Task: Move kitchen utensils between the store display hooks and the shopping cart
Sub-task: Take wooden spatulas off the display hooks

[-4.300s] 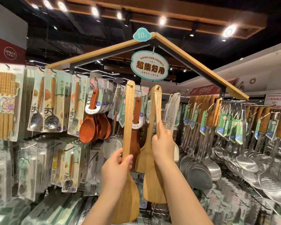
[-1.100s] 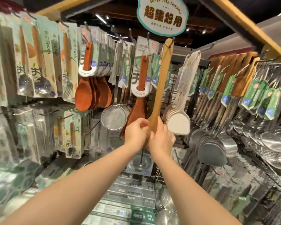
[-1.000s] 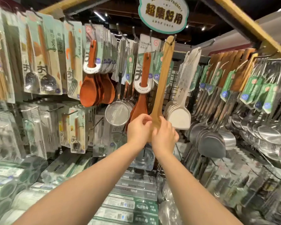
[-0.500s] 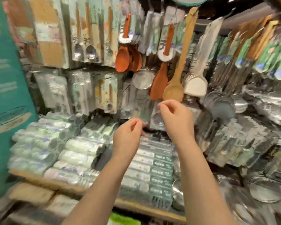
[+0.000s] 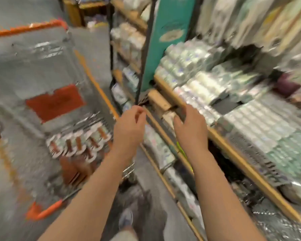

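Head view, blurred: carded wooden utensils point(image 5: 78, 145) lay in the shopping cart point(image 5: 30, 27), left. Left hand point(image 5: 129, 129) and right hand point(image 5: 191, 129) hung nearby, each grip loosely apart, empty. Utensils probably light, stiff; take by handle.

Two hands: left hand point(image 5: 129, 131), right hand point(image 5: 192, 131); one shopping cart point(image 5: 24, 29) to their left; inside about six carded utensils point(image 5: 78, 145), count blurred

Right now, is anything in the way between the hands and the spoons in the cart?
Nothing visible does. The left hand and right hand are empty, near the cart; the wooden spoons lie uncovered inside it. Blur hides finer detail.
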`<state>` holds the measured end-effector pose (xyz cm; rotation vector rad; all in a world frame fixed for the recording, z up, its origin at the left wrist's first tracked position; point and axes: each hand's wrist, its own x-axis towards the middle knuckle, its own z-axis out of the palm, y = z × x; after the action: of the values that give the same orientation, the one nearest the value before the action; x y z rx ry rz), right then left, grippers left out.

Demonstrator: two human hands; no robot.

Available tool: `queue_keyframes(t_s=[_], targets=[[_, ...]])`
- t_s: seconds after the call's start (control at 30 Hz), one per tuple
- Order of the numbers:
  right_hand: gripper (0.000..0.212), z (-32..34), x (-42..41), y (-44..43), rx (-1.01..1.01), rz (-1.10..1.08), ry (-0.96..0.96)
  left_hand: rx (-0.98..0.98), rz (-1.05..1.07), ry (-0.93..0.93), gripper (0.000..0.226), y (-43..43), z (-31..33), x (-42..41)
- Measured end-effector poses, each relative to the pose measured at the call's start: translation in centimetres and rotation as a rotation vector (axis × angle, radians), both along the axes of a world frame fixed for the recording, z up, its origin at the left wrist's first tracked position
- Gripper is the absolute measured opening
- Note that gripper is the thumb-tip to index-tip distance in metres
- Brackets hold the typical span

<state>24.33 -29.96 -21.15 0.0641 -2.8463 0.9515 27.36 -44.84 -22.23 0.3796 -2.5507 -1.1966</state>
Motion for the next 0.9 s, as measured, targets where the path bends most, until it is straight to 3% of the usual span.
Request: queue_keyframes(t_s=[0.13, 0.3, 0.43, 0.53, 0.7, 0.8, 0.9], targets=[[0.049, -5.0, -0.5, -9.4, -0.031, 0.173, -0.109, 0.017, 0.245, -0.169, 0.025, -9.5, -6.5, 2.6], [0.049, -11.3, -2.3, -21.6, -0.060, 0.401, -0.298, -0.049, 0.531, -0.377, 0.046, -20.2, -13.8, 3.8], [0.050, -17.0, -4.4, -29.1, 0.013, 0.445, -0.506, 0.114, 0.621, -0.507, 0.059, -26.4, -19.6, 2.2], [0.056, -21.4, -5.6, -32.1, 0.097, 0.396, -0.707, 0.095, 0.672, -0.659, 0.066, -29.0, -24.1, 1.5], [0.045, -29.1, -5.0, -34.4, 0.255, 0.484, -0.957, 0.252, 0.738, -0.891, 0.067, -29.6, -30.6, 2.7], [0.044, -32.9, -3.8, -36.1, 0.191, 0.525, -0.927, 0.318, 0.810, -0.957, 0.065, -29.4, -34.2, 2.5], [0.038, -36.2, -3.1, -38.2, 0.239, 0.494, -1.061, 0.297, 0.855, -0.965, 0.063, -30.7, -37.3, 0.5]])
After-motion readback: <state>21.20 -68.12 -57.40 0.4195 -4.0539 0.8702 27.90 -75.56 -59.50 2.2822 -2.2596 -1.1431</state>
